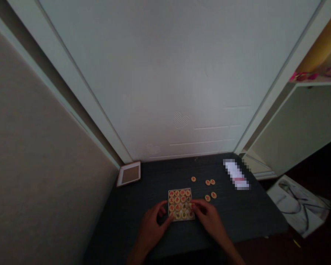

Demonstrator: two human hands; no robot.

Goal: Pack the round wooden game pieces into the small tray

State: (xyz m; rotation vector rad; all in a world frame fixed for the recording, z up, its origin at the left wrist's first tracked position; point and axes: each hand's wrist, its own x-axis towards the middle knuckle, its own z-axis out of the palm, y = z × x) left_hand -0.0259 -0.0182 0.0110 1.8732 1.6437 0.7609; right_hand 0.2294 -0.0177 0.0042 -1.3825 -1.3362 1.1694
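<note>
A shallow square box (pixel 179 221) lies on the dark table, filled with rows of round Chinese chess pieces (pixel 177 200), some marked red and some dark. My left hand (pixel 153 222) holds the box's left side, its thumb over the lower left corner and its fingers by the left edge. At the right edge, my right hand (pixel 209 218) has thumb and index finger closed around a piece in the rightmost column; the fingers partly hide that piece. Several loose red-marked pieces lie on the table beyond the box and to its right, among them a single piece (pixel 193 179).
A framed panel (pixel 129 174) lies at the table's back left. A blurred-out white item (pixel 236 174) lies at the back right. Behind the dark table (pixel 160 173) rises a white panel (pixel 165 73). A white box with cables (pixel 300 206) stands off the right side.
</note>
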